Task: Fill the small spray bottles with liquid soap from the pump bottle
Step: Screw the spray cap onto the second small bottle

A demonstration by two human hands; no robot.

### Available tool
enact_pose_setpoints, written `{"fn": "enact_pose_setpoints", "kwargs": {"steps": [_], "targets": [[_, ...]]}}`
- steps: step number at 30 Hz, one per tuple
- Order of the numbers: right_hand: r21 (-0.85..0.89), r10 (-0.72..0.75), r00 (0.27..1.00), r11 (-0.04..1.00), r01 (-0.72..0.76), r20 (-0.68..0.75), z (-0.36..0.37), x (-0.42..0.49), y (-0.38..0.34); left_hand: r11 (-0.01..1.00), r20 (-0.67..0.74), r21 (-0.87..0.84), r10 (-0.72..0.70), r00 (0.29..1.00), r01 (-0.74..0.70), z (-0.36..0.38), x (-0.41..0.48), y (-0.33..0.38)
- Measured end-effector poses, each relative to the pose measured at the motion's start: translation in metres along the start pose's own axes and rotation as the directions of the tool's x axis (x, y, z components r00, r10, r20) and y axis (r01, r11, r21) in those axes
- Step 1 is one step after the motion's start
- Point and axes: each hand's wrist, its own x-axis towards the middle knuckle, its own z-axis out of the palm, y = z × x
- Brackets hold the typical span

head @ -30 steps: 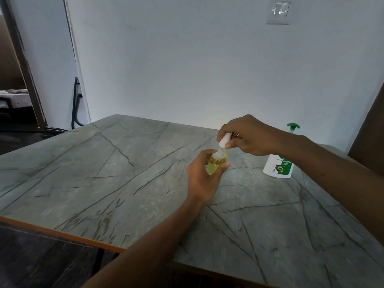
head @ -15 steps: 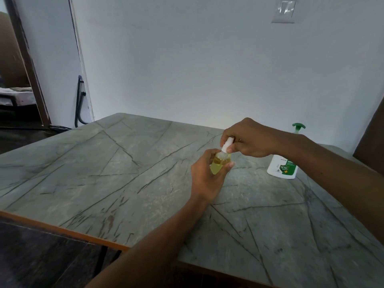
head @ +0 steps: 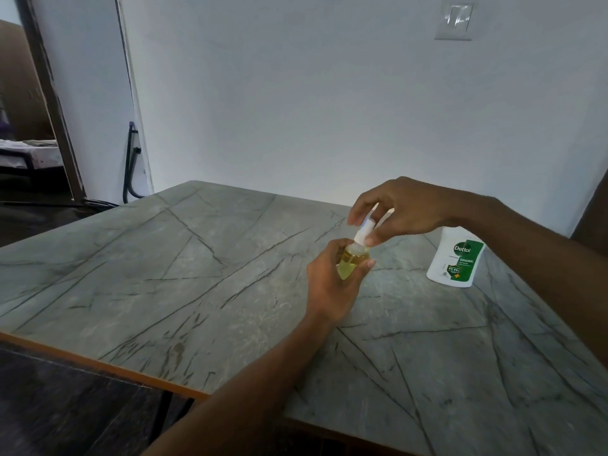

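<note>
Presently, step (judged): the right hand (head: 408, 209) is seating the spray cap (head: 363, 232) on the small spray bottle (head: 352, 263), which the left hand (head: 329, 284) is holding just above the tabletop (head: 164, 274).
Risk, major: the bottle is leaning slightly and looking nearly full. If the cap is going on cross-threaded, or the grip is slackening during the twist, soap would be running over the left hand and onto the tabletop.
Risk, minor: soapy fingertips would be slipping on the smooth cap, leaving it loose and leaking later.
Pump bottle (head: 455, 258): white with a green label, standing upright on the tabletop to the right, apart from both hands. It is opaque, so I cannot tell the level. The right forearm is hiding the pump head.
Left fingers (head: 367, 264): curling round the bottle body, clamped on it.
Right fingers (head: 373, 240): thumb and forefinger are pinching the cap.
Small spray bottle, contents: clear wall, yellowish liquid reaching about the shoulder.
Other spray bottles: none showing.
</note>
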Motion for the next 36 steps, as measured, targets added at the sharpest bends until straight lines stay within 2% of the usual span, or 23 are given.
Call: {"fn": "enact_pose_setpoints", "kwargs": {"steps": [2,6,10,12,14,16,18,24,28,30,32,34,36], "targets": [[-0.026,-0.025,0.999,0.999,0.026,0.026,0.003,0.004,0.004,1.0,-0.004,0.011,0.015,1.0,-0.015,-0.001,-0.001,0.0],[-0.134,-0.047,0.997,0.99,0.039,-0.058,0.008,0.008,0.001,0.999,-0.016,0.005,0.048,0.999,-0.048,-0.001,-0.001,0.0],[-0.275,0.007,0.993,0.961,-0.039,-0.114,0.021,0.014,0.002,0.998,-0.028,0.005,0.06,0.998,-0.06,-0.001,-0.001,-0.001],[-0.249,0.048,0.991,0.965,-0.079,-0.128,0.022,0.013,0.0,0.999,-0.024,-0.008,0.052,0.998,-0.052,-0.001,-0.001,-0.001],[-0.135,0.065,0.992,0.988,-0.078,-0.104,0.015,0.007,-0.003,0.999,-0.017,-0.019,0.035,0.999,-0.036,-0.001,0.0,-0.001],[-0.019,0.029,0.998,0.999,-0.03,-0.047,0.006,0.002,-0.006,1.0,-0.009,-0.001,0.017,1.0,-0.017,-0.001,0.0,0.001],[0.002,-0.025,1.0,1.0,0.025,0.016,0.0,0.0,-0.004,1.0,-0.01,0.004,0.012,1.0,-0.012,-0.001,0.0,0.0],[-0.134,-0.034,0.997,0.991,0.025,-0.068,0.007,0.009,-0.001,0.999,-0.018,-0.01,0.032,0.999,-0.032,-0.001,-0.001,-0.001],[-0.316,-0.013,0.984,0.948,-0.044,-0.175,0.022,0.015,0.002,0.999,-0.015,-0.009,0.047,0.999,-0.047,-0.001,-0.001,-0.001],[-0.278,0.015,0.986,0.959,-0.062,-0.169,0.021,0.013,0.001,0.999,-0.017,-0.014,0.043,0.999,-0.043,-0.001,-0.001,0.0],[-0.129,0.036,0.995,0.991,-0.047,-0.091,0.015,0.008,-0.002,0.999,-0.02,-0.017,0.037,0.999,-0.037,-0.001,0.0,0.0],[-0.046,-0.019,1.0,0.999,0.019,-0.002,0.01,0.005,-0.004,0.999,-0.017,-0.004,0.035,0.999,-0.035,-0.001,0.0,0.0],[-0.074,-0.08,0.996,0.994,0.082,0.03,0.009,0.007,-0.003,0.999,-0.013,0.02,0.036,0.999,-0.036,-0.001,-0.001,0.001]]}}
